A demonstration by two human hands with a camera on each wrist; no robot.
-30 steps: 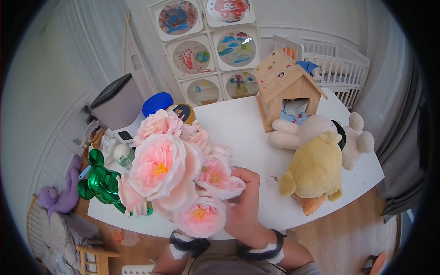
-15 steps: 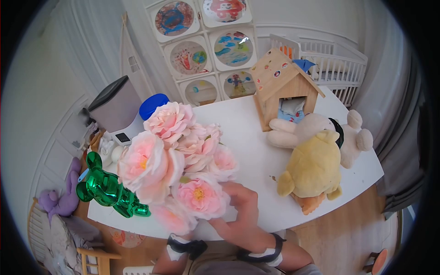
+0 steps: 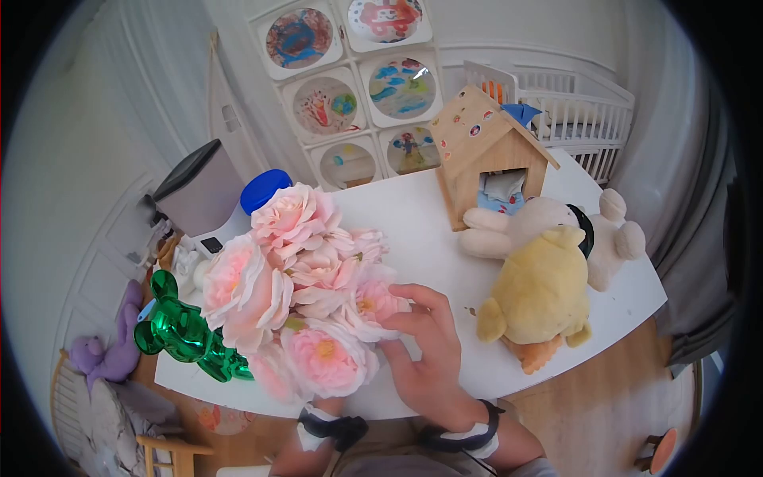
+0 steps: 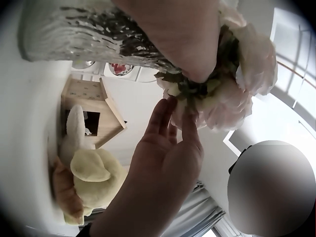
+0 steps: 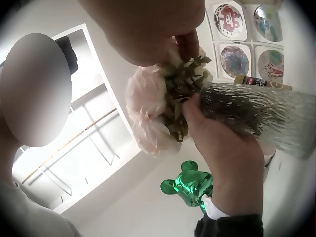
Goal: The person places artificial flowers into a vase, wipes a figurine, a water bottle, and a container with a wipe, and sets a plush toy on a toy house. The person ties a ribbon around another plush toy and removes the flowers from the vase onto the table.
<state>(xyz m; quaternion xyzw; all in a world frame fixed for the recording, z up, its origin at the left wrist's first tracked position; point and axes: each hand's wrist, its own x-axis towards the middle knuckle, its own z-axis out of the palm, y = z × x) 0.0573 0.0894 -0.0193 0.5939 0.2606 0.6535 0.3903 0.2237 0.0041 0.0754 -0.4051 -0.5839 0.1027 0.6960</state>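
A bunch of pink artificial-looking flowers (image 3: 318, 274) stands in a ribbed clear glass vase (image 5: 256, 111), its stems showing through the glass. My left hand (image 5: 224, 153) grips the vase near its mouth, thumb by the stems and leaves (image 5: 182, 91); in the head view the blooms cover most of that hand. At the right side of the bunch, my right hand (image 3: 425, 350) has its bent fingers and thumb about one pink flower (image 3: 373, 304). The left wrist view shows the right hand's fingers (image 4: 157, 116) reaching up to the blooms from below.
A shiny green bear figure (image 3: 187, 330) lies left of the flowers. Behind them are a blue lid (image 3: 266, 191) and a grey bin-like box (image 3: 199, 187). A wooden house (image 3: 485, 155), a yellow plush toy (image 3: 540, 278) and a pale plush toy (image 3: 524, 226) occupy the white table's (image 3: 413, 215) right side.
The bunch has turned and shifted left, showing different blooms in front. My right hand has moved from the front bloom up to the one at the right side.
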